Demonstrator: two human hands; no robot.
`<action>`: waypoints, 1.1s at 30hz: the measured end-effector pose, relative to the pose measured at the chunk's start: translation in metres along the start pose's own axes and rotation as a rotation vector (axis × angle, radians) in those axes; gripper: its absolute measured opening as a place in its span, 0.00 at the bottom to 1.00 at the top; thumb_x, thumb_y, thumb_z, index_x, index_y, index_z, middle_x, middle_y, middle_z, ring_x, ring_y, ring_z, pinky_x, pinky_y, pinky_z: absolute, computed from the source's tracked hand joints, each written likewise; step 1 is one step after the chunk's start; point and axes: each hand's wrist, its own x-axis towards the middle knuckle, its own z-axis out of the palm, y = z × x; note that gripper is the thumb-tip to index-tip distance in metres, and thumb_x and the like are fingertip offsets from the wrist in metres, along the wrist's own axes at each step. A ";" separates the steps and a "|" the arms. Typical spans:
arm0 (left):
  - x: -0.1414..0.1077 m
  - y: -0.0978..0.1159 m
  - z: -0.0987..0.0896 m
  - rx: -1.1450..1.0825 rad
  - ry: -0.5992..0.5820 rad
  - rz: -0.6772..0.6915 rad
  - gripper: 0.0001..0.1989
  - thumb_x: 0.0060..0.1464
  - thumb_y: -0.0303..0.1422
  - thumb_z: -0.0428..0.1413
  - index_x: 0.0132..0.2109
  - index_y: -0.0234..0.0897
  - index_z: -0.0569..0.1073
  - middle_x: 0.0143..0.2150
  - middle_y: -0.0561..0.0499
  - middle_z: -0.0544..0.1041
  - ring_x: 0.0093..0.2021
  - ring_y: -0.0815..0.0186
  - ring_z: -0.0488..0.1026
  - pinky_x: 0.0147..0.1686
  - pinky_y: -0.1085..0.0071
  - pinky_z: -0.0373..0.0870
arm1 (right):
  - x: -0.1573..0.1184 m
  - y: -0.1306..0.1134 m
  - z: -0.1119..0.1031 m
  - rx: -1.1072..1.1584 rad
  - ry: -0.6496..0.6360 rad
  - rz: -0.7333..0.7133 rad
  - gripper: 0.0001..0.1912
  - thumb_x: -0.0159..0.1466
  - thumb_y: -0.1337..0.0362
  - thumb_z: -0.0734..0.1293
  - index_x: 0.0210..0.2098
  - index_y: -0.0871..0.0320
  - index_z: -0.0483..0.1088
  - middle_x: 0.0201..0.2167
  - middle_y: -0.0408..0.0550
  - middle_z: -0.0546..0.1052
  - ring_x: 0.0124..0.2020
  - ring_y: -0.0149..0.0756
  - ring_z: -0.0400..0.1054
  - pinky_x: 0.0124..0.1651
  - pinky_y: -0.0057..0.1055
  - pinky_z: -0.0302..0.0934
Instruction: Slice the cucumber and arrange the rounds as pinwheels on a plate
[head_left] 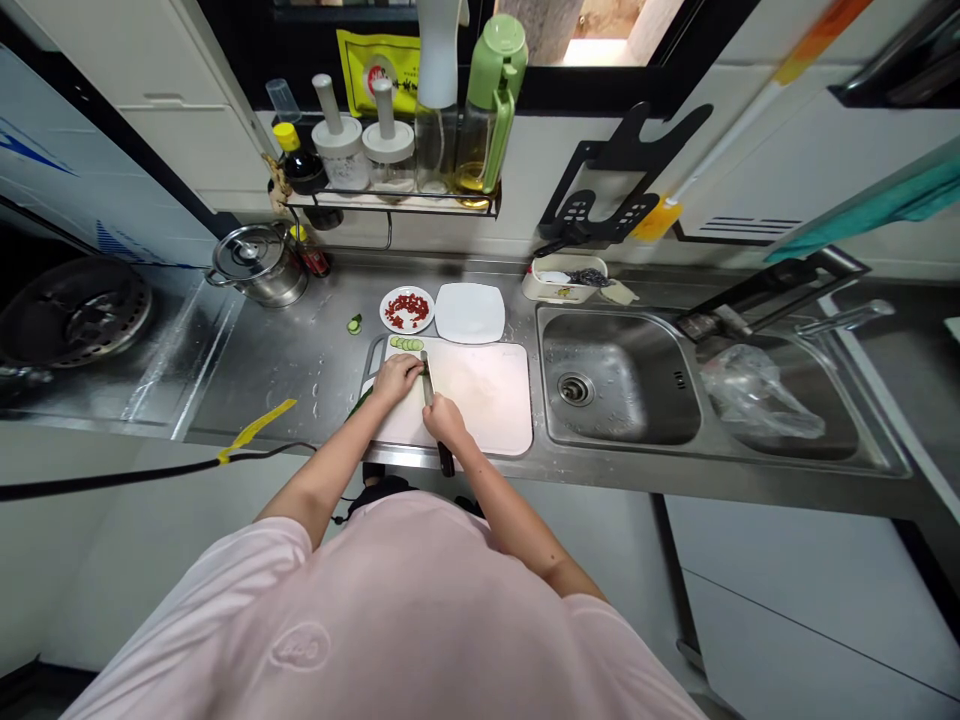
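My right hand [445, 418] is closed round the dark handle of a kitchen knife [427, 380], its blade pointing away from me over the white cutting board [487, 400]. Just left of the blade, my left hand [397, 379] is closed on a cucumber [362, 402], with fingertips close to the knife. Most of the cucumber is hidden under that hand and wrist. A row of cucumber slices [406, 343] lies along the board's far left edge. Behind the board are a plate of chopped red pieces [388, 298] and a white square plate [470, 312].
A cucumber end [355, 324] lies on the steel counter. Left stand a lidded pot [259, 265] and a wok [75, 310]. A sink [622, 375] adjoins the board at right, and a plastic bag [761, 390] lies beyond. Above hangs a seasoning rack [397, 208] holding jars and bottles.
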 end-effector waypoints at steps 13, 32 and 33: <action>0.000 0.000 0.000 0.004 -0.013 -0.013 0.10 0.59 0.34 0.50 0.41 0.40 0.76 0.41 0.48 0.78 0.44 0.61 0.71 0.47 0.65 0.66 | -0.004 0.001 0.001 -0.009 -0.014 0.002 0.13 0.64 0.67 0.56 0.44 0.63 0.67 0.40 0.59 0.76 0.41 0.42 0.71 0.39 0.30 0.59; -0.001 0.000 -0.002 -0.004 -0.004 -0.007 0.10 0.59 0.34 0.50 0.41 0.40 0.76 0.41 0.48 0.78 0.45 0.61 0.71 0.48 0.64 0.65 | -0.014 -0.004 0.004 -0.003 -0.029 0.050 0.13 0.65 0.67 0.56 0.45 0.64 0.67 0.41 0.60 0.76 0.42 0.43 0.72 0.39 0.31 0.60; -0.001 0.000 -0.002 -0.005 -0.002 -0.003 0.10 0.59 0.34 0.50 0.41 0.40 0.76 0.41 0.49 0.78 0.44 0.61 0.71 0.48 0.64 0.65 | -0.017 -0.004 0.004 -0.003 -0.032 0.055 0.13 0.65 0.67 0.56 0.45 0.64 0.67 0.40 0.60 0.76 0.42 0.43 0.72 0.39 0.31 0.60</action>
